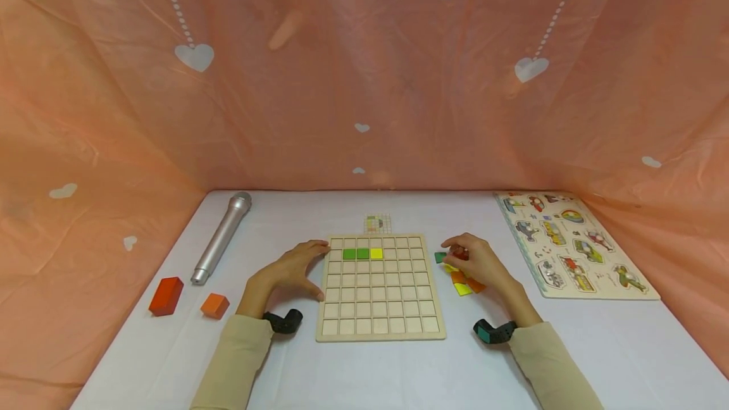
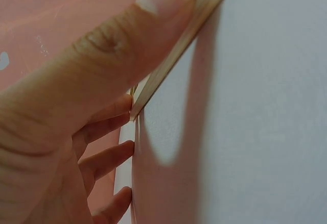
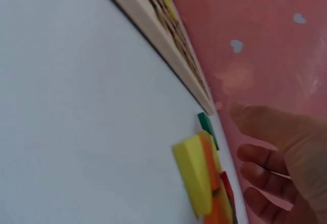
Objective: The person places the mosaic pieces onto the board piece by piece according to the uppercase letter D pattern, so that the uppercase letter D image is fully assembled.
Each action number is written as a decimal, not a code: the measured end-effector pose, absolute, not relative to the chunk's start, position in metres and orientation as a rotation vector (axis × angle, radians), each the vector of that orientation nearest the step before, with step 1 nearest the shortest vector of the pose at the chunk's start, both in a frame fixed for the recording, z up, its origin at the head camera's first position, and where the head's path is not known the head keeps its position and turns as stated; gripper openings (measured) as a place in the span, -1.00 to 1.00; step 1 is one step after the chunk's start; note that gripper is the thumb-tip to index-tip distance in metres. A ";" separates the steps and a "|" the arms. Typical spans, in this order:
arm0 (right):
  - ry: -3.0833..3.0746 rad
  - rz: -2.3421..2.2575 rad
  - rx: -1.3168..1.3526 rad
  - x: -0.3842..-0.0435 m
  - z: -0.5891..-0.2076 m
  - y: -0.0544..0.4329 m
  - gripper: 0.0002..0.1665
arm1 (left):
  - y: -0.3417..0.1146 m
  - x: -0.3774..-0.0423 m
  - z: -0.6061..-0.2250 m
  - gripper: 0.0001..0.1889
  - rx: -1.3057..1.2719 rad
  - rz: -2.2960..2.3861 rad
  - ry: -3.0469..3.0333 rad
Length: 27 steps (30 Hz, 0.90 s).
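A square wooden grid board point(image 1: 380, 336) lies on the table. Two green tiles point(image 1: 355, 254) and one yellow tile point(image 1: 376, 254) sit side by side in an upper row. Along its left edge rests my left hand point(image 1: 287, 271), the thumb point(image 2: 133, 40) against the side and the fingers near the far corner. My right hand point(image 1: 477, 261) hovers over a loose pile of tiles beside the board, fingers loosely bent, with nothing visible between thumb and fingertips. The pile includes a dark green tile point(image 1: 440, 257), a yellow tile point(image 3: 193, 170), orange tiles point(image 1: 475, 285) and a red tile point(image 3: 228, 185), partly hidden by the hand.
A small patterned grid card point(image 1: 378, 224) lies behind the board. To the left are a silver microphone point(image 1: 222, 238), a red block point(image 1: 166, 297) and an orange cube point(image 1: 215, 306). A picture puzzle board point(image 1: 575, 245) lies at the right. Pink cloth point(image 1: 364, 81) hangs behind the table.
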State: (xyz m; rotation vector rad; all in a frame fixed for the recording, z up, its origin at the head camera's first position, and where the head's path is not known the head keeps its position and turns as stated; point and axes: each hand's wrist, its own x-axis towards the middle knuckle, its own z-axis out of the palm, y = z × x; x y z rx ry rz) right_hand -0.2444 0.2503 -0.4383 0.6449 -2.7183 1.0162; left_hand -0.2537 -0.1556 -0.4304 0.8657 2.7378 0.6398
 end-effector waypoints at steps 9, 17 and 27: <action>-2.759 0.849 0.652 -0.252 -0.449 0.239 -0.77 | -0.156 -0.253 -0.431 0.03 0.880 0.649 2.739; -2.749 0.834 0.664 -0.252 -0.449 0.238 -0.59 | -0.157 -0.254 -0.430 0.02 0.897 0.662 2.736; -2.736 0.743 0.654 -0.254 -0.453 0.236 -0.74 | -0.157 -0.253 -0.430 0.03 0.889 0.676 2.740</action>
